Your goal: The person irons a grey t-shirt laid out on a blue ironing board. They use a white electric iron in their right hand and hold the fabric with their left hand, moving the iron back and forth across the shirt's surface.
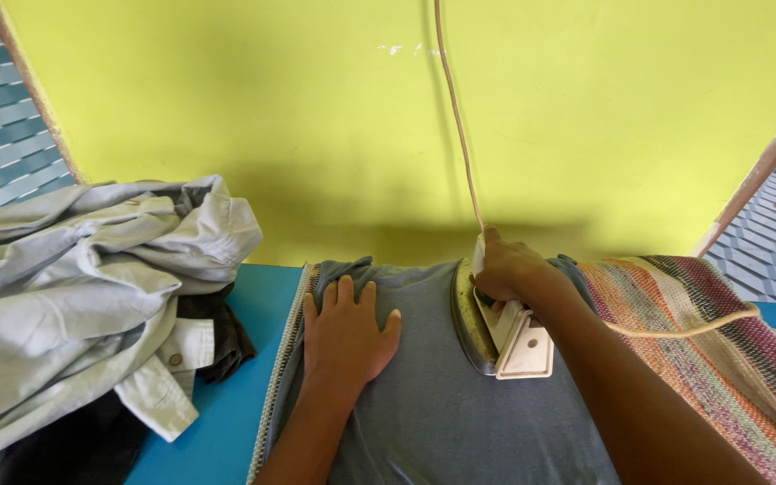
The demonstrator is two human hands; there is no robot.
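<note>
Cloth point(433, 395), grey, lies flat on the striped mat point(693, 314) on the blue counter point(226, 395). Left hand point(345, 332) presses it, fingers spread. Right hand point(507, 268) grips the iron point(500, 328), fingers curled round the handle. The iron sits near the left hand, so a slip could burn it.

Grey-blue garment point(442, 404), cream iron point(505, 337), multicolour striped mat point(720, 359), teal worktop point(217, 422), pale grey shirt point(74, 305), yellow-green wall point(316, 117).

Iron's handle point(503, 301) under right hand point(507, 268)
</note>
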